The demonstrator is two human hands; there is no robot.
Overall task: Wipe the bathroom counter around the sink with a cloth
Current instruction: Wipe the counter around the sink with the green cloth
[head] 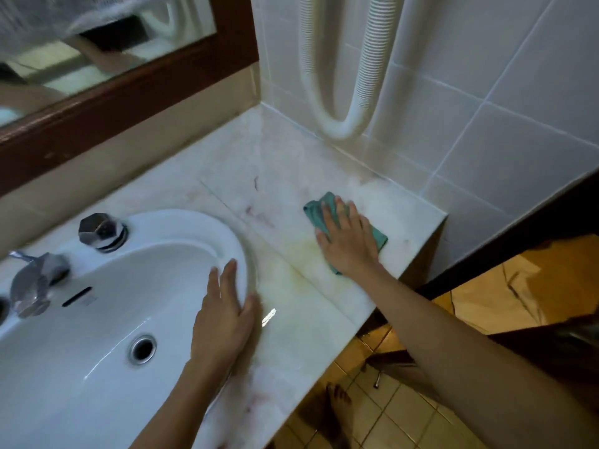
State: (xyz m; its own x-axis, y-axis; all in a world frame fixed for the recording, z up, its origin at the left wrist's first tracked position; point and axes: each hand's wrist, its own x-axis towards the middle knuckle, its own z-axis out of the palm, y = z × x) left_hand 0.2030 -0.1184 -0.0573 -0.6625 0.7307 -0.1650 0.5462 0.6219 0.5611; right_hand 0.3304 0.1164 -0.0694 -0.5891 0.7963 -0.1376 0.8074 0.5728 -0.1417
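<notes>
Cloth (316,213), teal and crumpled, lies under flat-fingered right grip (350,247) on stained counter (275,176); left grip (223,325) rests flat on sink (168,218).

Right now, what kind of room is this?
Probably a bathroom: there is a white sink with a metal tap, a mirror above it, and a tiled wall.

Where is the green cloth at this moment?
In the head view, the green cloth lies on the counter, right of the sink, under the right hand.
</notes>
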